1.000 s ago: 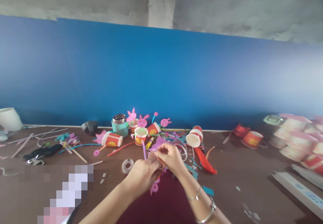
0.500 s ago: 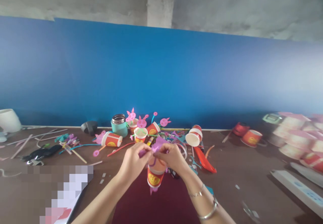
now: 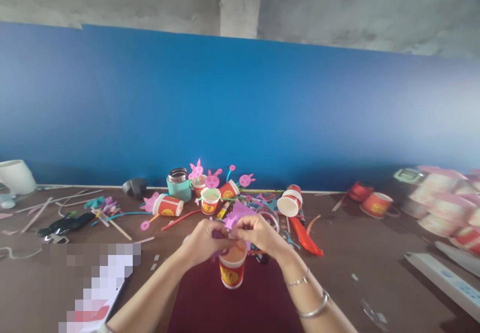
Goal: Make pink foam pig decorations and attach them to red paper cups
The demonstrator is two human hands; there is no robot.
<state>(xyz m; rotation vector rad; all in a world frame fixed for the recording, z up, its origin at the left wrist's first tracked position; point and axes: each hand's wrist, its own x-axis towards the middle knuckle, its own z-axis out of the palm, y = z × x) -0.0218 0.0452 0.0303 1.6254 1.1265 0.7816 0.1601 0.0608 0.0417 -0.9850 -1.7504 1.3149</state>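
My left hand (image 3: 205,243) is closed in a pinch over a red paper cup (image 3: 231,274), with a bit of a purple strip (image 3: 218,254) showing at its fingers. Facing it, my right hand (image 3: 258,233) also pinches, its fingertips close to the left ones; whatever lies between them is too small to make out. The cup has a yellow print and a white rim, and stands upright below both hands over a dark red mat (image 3: 232,313). Behind the fingers lies purple sheet material (image 3: 242,212).
Paper cups with pink animal faces (image 3: 213,179) stand or lie at the back, beside a teal jar (image 3: 179,185). Right of them are a tipped cup (image 3: 290,201) and red scissors or similar handle (image 3: 305,237). A power strip (image 3: 444,278) and stacked cups (image 3: 442,198) sit far right.
My left hand has shifted slightly down and turned, its fingers now curled lower over the cup. A pink piece seen under the cup before no longer shows. The purple strip has moved left.
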